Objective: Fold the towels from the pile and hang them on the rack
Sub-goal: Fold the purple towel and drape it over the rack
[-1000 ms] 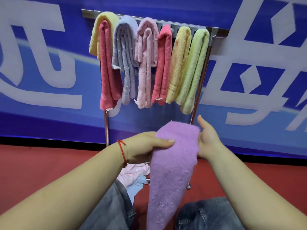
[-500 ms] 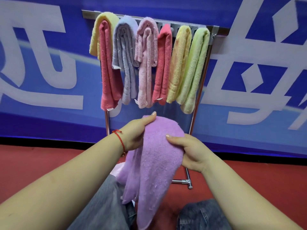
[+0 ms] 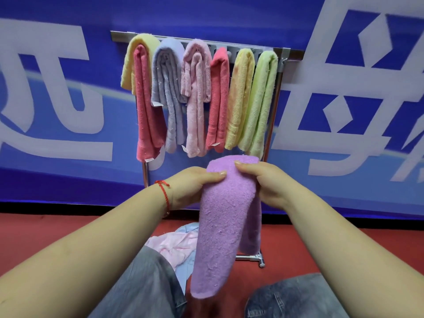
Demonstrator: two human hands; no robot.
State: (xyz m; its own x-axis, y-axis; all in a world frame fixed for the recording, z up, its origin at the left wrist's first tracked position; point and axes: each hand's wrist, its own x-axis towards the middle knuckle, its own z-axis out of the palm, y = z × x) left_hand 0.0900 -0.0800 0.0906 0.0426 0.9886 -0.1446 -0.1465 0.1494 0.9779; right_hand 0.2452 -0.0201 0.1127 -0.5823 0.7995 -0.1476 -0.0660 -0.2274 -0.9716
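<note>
Purple terry towel (image 3: 226, 216) has been doubled over since half a second ago; its fold is now pinched between left hand (image 3: 195, 188) and right hand (image 3: 267, 182), below the loaded chrome rack (image 3: 278, 88), ready for hanging.

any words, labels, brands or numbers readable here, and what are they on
No text here can be quoted in full.
Blue banner: large white strokes, parts of big characters cropped by the frame; none reads as a whole character.
Small white tags on the hanging towels, such as the one on the red towel: too small to read.
Purple towel, held by the left hand and right hand: no visible print.
</note>
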